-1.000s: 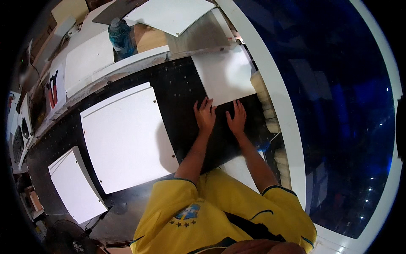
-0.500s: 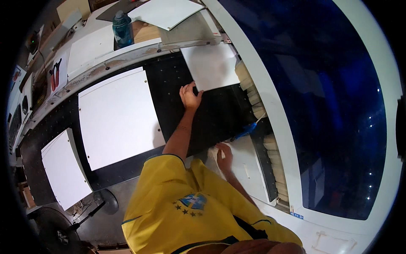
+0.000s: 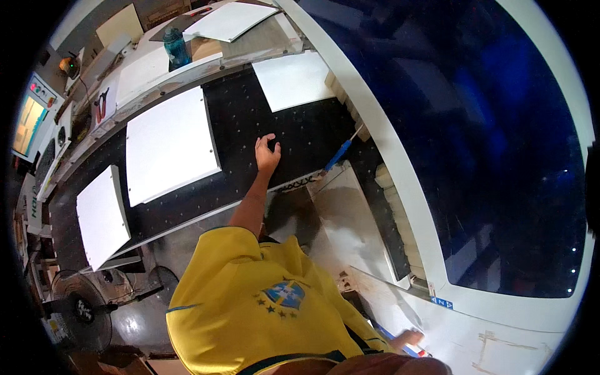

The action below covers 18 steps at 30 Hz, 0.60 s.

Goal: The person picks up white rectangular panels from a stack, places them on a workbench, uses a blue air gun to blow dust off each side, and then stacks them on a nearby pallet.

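Note:
My left hand [image 3: 267, 154] hovers over or rests on the black dotted bed [image 3: 237, 131], fingers loosely curled, the thumb apart, nothing in it. Beyond it lies a white panel [image 3: 294, 81], no longer touched. My right hand [image 3: 407, 339] is low at the right over a white surface [image 3: 456, 337]; its fingers are blurred. Beside it shows a thin blue-and-white thing with a red end [image 3: 415, 353]; whether I hold it cannot be made out. A blue-handled tool [image 3: 338, 155] with a coiled black hose lies at the bed's near edge.
A large white panel [image 3: 169, 150] and a smaller one [image 3: 103, 215] lie on the bed to the left. A big machine with a dark blue cover [image 3: 462, 144] borders the right. A bottle [image 3: 177, 48] and red-handled pliers [image 3: 101, 105] are behind. A fan [image 3: 81, 309] stands lower left.
My left hand has let go of the far panel's corner and drawn back from it. My right hand has moved from near the blue-handled tool to the lower right. The view has shifted.

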Each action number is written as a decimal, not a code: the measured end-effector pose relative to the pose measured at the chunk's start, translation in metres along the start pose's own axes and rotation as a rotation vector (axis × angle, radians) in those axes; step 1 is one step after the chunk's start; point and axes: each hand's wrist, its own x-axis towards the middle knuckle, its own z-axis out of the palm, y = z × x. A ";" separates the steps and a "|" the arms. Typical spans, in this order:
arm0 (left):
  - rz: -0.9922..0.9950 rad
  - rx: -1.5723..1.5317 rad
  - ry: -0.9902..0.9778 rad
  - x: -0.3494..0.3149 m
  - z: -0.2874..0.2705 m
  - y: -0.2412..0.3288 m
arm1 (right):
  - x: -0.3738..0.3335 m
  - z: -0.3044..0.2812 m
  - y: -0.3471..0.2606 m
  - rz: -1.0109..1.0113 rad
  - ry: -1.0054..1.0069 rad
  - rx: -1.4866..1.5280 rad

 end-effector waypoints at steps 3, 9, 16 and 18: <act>-0.005 0.025 -0.012 -0.023 -0.022 0.014 | 0.072 -0.048 0.047 -0.070 0.023 -0.273; 0.010 0.063 -0.040 -0.071 -0.045 0.023 | 0.119 -0.063 0.092 -0.082 -0.036 -0.491; -0.088 0.054 -0.170 -0.086 -0.055 0.026 | 0.083 -0.034 0.095 -0.092 -0.134 -0.490; -0.117 0.021 -0.177 -0.084 -0.055 0.024 | 0.067 -0.029 0.097 -0.107 -0.151 -0.485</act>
